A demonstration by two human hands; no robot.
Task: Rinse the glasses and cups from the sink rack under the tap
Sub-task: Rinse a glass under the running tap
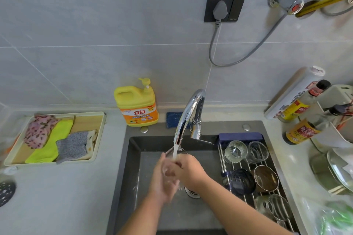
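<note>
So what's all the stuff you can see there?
tap: 1, chrome, running, behind sink
sink: 1, dark grey, middle
rack: 1, steel, across sink's right side
glasses: about 4, clear, on rack
cups: 2, dark blue and brown, on rack
soap jug: 1, yellow, behind sink
tray: 1, cream, left counter
cloths: several, pink, green, grey, on tray
bottles: several, right counter
socket: 1, black, wall
glass: 1, clear, under stream
hands: 2, both holding glass

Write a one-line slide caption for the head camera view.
Both hands, left hand and right hand, hold a clear glass under the running tap beside the sink rack.
</note>
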